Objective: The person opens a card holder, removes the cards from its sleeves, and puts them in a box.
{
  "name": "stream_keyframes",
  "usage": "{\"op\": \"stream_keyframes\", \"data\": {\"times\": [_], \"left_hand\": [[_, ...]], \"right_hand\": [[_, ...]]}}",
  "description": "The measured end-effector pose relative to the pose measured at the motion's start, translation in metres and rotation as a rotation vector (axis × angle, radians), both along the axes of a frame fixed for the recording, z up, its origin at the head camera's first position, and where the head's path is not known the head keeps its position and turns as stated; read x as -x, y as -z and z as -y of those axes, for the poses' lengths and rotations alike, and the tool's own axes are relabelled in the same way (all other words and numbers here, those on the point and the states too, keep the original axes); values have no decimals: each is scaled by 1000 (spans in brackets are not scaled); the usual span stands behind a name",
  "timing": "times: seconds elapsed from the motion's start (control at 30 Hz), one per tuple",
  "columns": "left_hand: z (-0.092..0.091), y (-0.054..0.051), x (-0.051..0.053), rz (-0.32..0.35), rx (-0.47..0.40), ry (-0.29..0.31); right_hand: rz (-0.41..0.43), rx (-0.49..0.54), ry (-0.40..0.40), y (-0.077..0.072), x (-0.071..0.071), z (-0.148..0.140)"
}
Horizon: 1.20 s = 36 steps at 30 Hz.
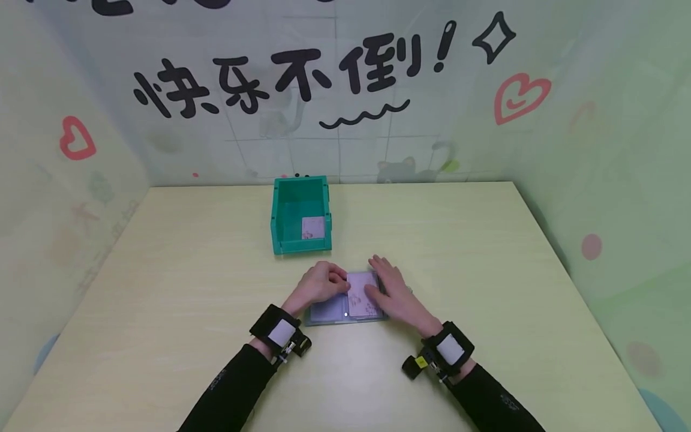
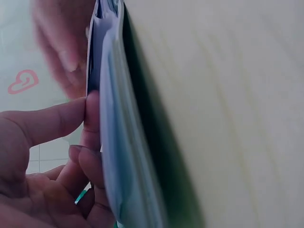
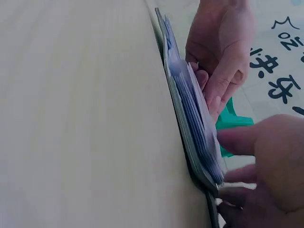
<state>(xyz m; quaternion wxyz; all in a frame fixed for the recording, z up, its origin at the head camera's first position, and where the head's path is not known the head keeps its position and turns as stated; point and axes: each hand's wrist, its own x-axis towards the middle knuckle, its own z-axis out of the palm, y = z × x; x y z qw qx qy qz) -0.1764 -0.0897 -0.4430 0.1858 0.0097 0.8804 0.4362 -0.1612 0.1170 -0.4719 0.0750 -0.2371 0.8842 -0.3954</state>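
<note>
Pinching the printed sheet [image 1: 361, 293] by its edge, left hand [image 1: 321, 283] should avoid creasing it. Right hand [image 1: 398, 296], fingers spread, should steady the booklet [image 1: 327, 310].

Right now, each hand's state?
Left hand: closed, pinching the edge of a thin, pale-purple rectangular sheet.
Right hand: open, thumb against that sheet.
</note>
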Motion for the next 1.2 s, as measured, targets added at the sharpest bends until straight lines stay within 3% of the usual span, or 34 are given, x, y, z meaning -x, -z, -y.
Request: {"op": "stream_keyframes", "data": {"times": [0.13,0.23,0.47,0.57,0.67,0.8,0.93,1.1,1.2], "left_hand": [[1,1,0,9,-12,-6],[2,0,0,21,-27,-2],[14,-9,1,47,-75,38],[24,-15,3,63,-107,33],[37,-23,7,35,-96,16],[51,-36,15,-41,-78,-44],[61,-45,28,-139,-88,-150],[65,-45,45,-279,-86,-328],[65,-43,53,-353,-75,-405]], "right_hand": [[-14,-158,-101,2,4,-10],[-37,-211,-114,3,5,-14],[-73,-256,-91,7,4,-17],[-86,-253,-79,8,3,-17],[-97,-240,-67,10,3,-15],[-104,-231,-51,11,5,-13],[-110,-239,-35,13,6,-11],[-119,-221,-17,14,6,-9],[-123,-210,-12,13,6,-9]]}}
